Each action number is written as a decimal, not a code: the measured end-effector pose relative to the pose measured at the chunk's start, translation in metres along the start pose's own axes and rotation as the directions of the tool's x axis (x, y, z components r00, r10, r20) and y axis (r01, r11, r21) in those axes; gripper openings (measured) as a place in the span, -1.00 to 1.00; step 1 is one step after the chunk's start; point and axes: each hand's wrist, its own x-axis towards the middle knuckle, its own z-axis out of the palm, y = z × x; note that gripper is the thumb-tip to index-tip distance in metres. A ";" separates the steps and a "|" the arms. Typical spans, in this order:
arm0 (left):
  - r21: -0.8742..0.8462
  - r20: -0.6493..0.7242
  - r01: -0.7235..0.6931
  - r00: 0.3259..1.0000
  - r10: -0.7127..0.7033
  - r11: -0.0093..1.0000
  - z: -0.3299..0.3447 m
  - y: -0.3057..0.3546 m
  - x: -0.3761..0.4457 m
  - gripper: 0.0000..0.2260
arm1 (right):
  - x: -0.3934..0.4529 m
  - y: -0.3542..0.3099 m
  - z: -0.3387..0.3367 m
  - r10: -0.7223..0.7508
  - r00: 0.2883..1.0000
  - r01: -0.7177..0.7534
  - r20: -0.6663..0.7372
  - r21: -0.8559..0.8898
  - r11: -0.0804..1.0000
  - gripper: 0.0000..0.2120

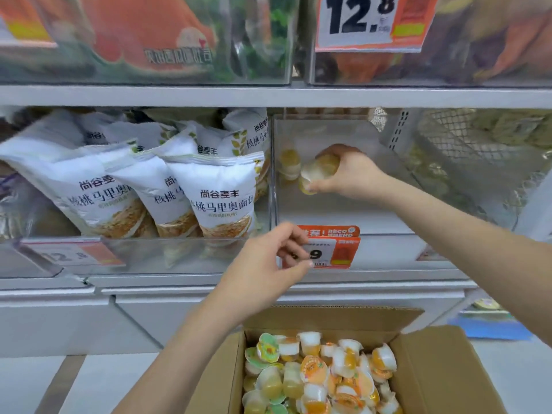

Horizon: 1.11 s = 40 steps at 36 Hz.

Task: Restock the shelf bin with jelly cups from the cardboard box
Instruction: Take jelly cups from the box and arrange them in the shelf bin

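Observation:
My right hand (348, 171) reaches into the clear shelf bin (328, 213) and grips yellow jelly cups (318, 171), with one more below its thumb. A couple of jelly cups (289, 164) lie at the bin's back left. My left hand (274, 255) hovers in front of the bin's price tag (325, 249), fingers loosely curled and holding nothing. The open cardboard box (424, 369) sits below, holding several jelly cups (319, 375) with orange and green lids.
Left of the bin, white bread bags (209, 192) fill the neighbouring clear bin. A wire basket (466, 150) stands to the right. The shelf above carries clear bins of orange packages and a 12.8 price sign (358, 22).

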 end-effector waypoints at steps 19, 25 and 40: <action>-0.078 0.012 0.017 1.000 -0.016 0.997 -0.005 0.000 0.008 -0.89 | 0.048 0.018 0.061 -0.017 0.988 0.018 0.151 -0.004 1.000 -0.28; -0.078 0.009 0.020 1.000 -0.019 0.997 -0.005 0.001 0.007 -0.88 | 0.048 0.024 0.066 -0.016 0.994 0.008 0.107 0.079 0.997 -0.27; -0.122 0.028 -0.012 0.999 0.015 0.992 -0.007 -0.001 0.006 -0.88 | 0.042 0.026 0.058 0.001 0.990 -0.035 0.139 0.247 0.968 -0.11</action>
